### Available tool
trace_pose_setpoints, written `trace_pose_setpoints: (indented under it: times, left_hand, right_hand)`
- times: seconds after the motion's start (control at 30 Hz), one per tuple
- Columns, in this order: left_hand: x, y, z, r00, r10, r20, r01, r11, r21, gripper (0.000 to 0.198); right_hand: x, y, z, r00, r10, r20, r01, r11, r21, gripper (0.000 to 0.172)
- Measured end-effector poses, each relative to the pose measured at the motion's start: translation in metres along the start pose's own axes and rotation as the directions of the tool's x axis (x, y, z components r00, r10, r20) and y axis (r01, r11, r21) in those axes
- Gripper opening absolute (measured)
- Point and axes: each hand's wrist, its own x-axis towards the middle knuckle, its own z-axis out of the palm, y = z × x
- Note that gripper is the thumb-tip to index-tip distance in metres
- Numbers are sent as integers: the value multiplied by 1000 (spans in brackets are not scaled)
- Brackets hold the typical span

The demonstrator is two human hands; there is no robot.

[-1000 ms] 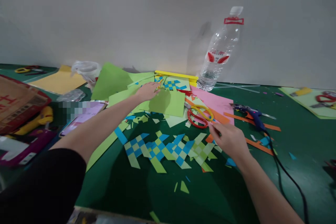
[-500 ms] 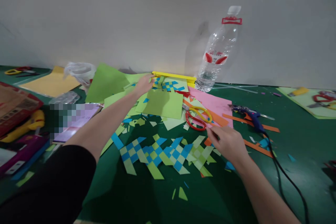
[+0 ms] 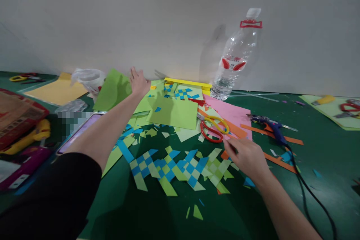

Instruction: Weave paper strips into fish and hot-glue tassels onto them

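Note:
My left hand [image 3: 139,81] is at the back of the table with its fingers apart, over the right edge of a bent green paper sheet [image 3: 112,88]. It holds nothing that I can see. My right hand [image 3: 247,156] has its fingers curled beside the red handle of a pair of scissors [image 3: 212,127]; whatever it may hold is hidden. Between my arms lies a row of woven blue and green paper pieces [image 3: 168,168]. Behind them is a flat light green sheet [image 3: 176,114] among paper scraps, and a woven blue piece [image 3: 184,93] lies farther back.
A tilted-looking plastic bottle [image 3: 233,60] stands against the white partition [image 3: 168,26]. Right of my hand are a corded glue gun [image 3: 275,129] and orange paper strips [image 3: 281,163]. On the left are a phone [image 3: 81,131], a paper bag [image 3: 21,118] and a plastic bag [image 3: 88,78].
My left hand has moved left from the woven pieces by the yellow strip to the bent green sheet, its fingers now spread. My right hand stays beside the scissors. The view has shifted slightly.

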Motion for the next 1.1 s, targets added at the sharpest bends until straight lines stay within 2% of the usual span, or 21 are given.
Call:
trace_pose_setpoints:
  times: [0.07, 0.17, 0.33, 0.43, 0.63, 0.87, 0.97, 1.1]
  left_hand:
    - [-4, 2, 8, 992, 67, 110, -71, 997, 39, 58]
    - [-9, 8, 22, 948, 155, 277, -183, 980, 78, 53]
    - [-15, 18, 37, 878, 279, 389, -319, 947, 41, 52]
    - [-20, 23, 43, 854, 327, 404, -373, 927, 37, 52]
    - [-29, 32, 49, 874, 316, 368, -366, 927, 74, 49]
    - [-30, 19, 34, 934, 192, 301, -248, 955, 160, 43]
    - [-34, 11, 29, 925, 167, 340, -238, 955, 177, 42]
    - [-41, 6, 22, 900, 207, 384, -290, 942, 171, 41]
  right_hand:
    - [-1, 1, 1, 1000, 6, 6, -6, 1000, 11, 34]
    - [-1, 1, 2, 1000, 8, 18, -8, 1000, 28, 33]
    - [3, -1, 0, 1000, -14, 7, 13, 998, 55, 35]
    - [4, -1, -1, 1000, -21, 10, 20, 997, 76, 35]
    - [0, 1, 1, 1000, -8, 25, 6, 997, 81, 34]
    - [1, 1, 0, 999, -7, 47, 3, 997, 76, 32]
    - [3, -1, -2, 999, -7, 37, 5, 998, 63, 35]
    - [3, 0, -2, 1000, -18, 21, 17, 998, 57, 35]
